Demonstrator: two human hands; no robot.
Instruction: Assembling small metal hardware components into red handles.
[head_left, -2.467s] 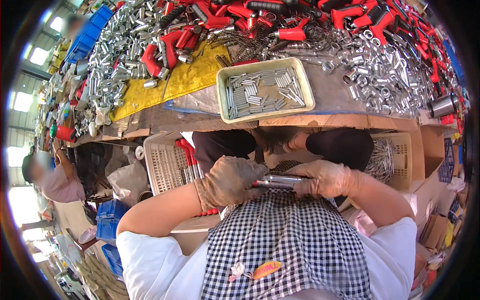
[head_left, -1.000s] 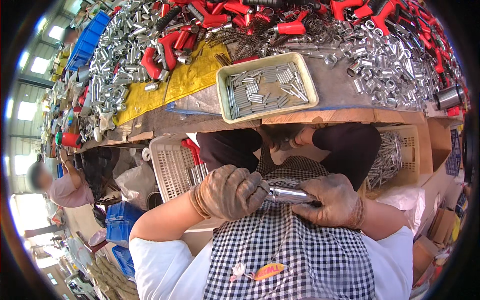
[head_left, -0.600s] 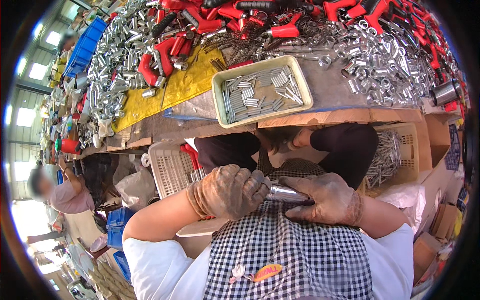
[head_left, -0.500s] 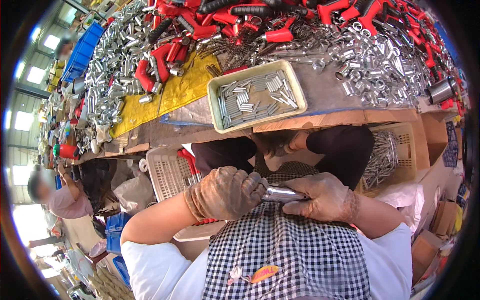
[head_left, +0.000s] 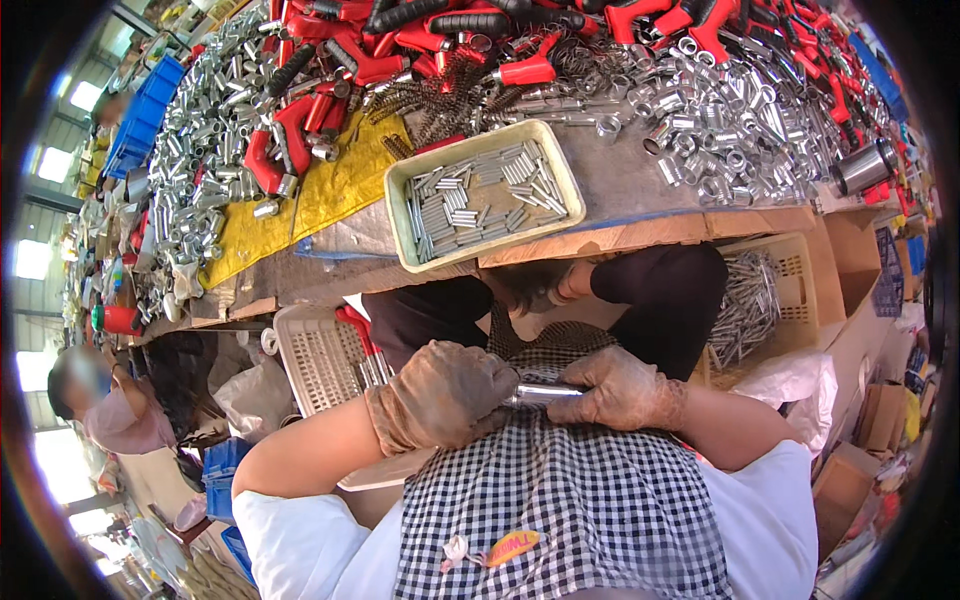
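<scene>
Both my hands wear worn, brownish work gloves and meet in front of the checked apron. A shiny metal tube [head_left: 545, 393] lies level between them. My left hand [head_left: 445, 394] is wrapped round its left end, so that end is hidden in the fist. On the other end my right hand [head_left: 622, 389] is closed, thumb along the tube. Above the hands, at the table's near edge, stands a cream plastic tray [head_left: 400, 225] with many short metal pins [head_left: 455, 218] in it.
Piles of metal sleeves [head_left: 720, 125] and red-and-black handles [head_left: 525, 68] cover the table, with dark springs among them. A yellow cloth [head_left: 300, 215] lies at left. Below the edge are a white basket [head_left: 318, 350] and a crate of metal rods [head_left: 745, 305]. Another person [head_left: 125, 415] sits far left.
My view has shifted slightly, so the table and tray appear further left. Both hands still hold the tube; my right hand has come a little nearer to the left, with fingers more curled.
</scene>
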